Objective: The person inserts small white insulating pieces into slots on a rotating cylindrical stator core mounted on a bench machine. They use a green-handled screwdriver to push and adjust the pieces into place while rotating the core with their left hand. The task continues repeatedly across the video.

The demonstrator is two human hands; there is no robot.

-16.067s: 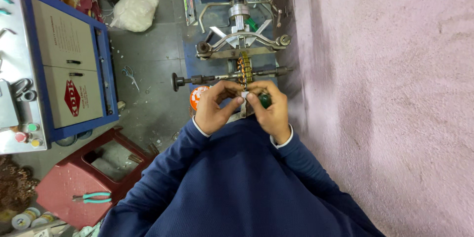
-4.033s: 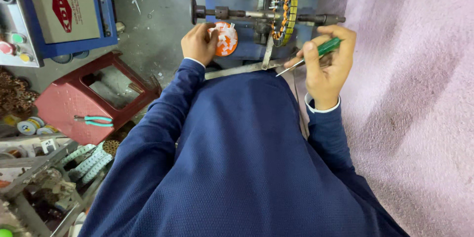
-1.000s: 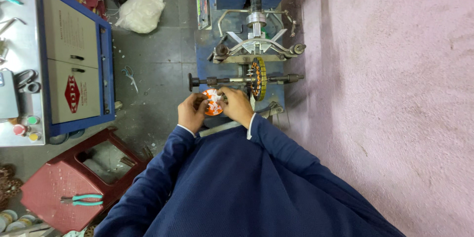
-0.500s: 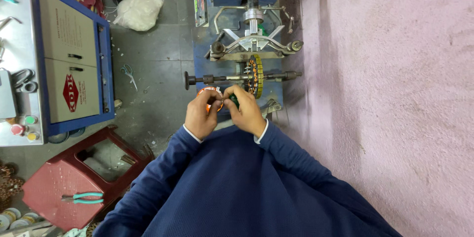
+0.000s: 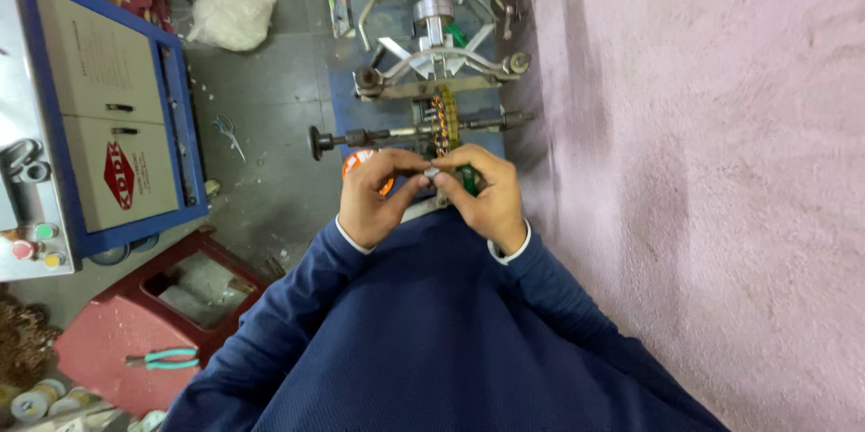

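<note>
just below the wound stator (image 5: pixel 442 121) on its shaft, i saw my left hand (image 5: pixel 374 200) gripping an orange roll (image 5: pixel 360 162), right hand (image 5: pixel 487 193) fingers closed on a green-handled tool (image 5: pixel 468 181).

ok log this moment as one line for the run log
left hand: on orange tape roll | right hand: green-handled tool | fingertips meet below wound stator on shaft

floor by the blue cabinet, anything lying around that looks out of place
Yes. A pair of scissors lies loose on the bare grey floor beside the blue cabinet, with small bits of debris scattered around it. Teal-handled pliers rest on the red stool. Both hands are at the winding machine, away from these.
</note>
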